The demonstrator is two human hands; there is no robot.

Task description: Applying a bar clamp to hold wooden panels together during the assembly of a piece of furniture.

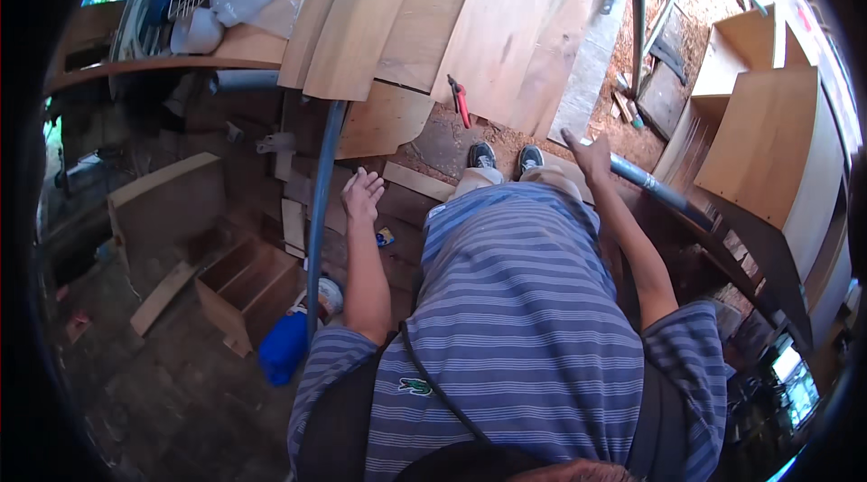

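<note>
I look straight down my blue striped shirt to my two dark shoes [504, 157] on a sawdust floor. My left hand [362, 195] hangs open with fingers spread, holding nothing, just right of a curved blue-grey pipe [320, 211]. My right hand [591, 157] is open too, fingers apart, close above the end of a grey pipe [657, 190] that runs down to the right; whether it touches the pipe is unclear. A red-handled tool [461, 103] lies on the floor ahead of my shoes.
Large plywood sheets [506, 40] and curved boards [361, 22] lie ahead. An open wooden box [248, 288] and a blue container [283, 348] sit at lower left. Plywood cabinet pieces [768, 139] stand at right, beside a metal frame [638, 13].
</note>
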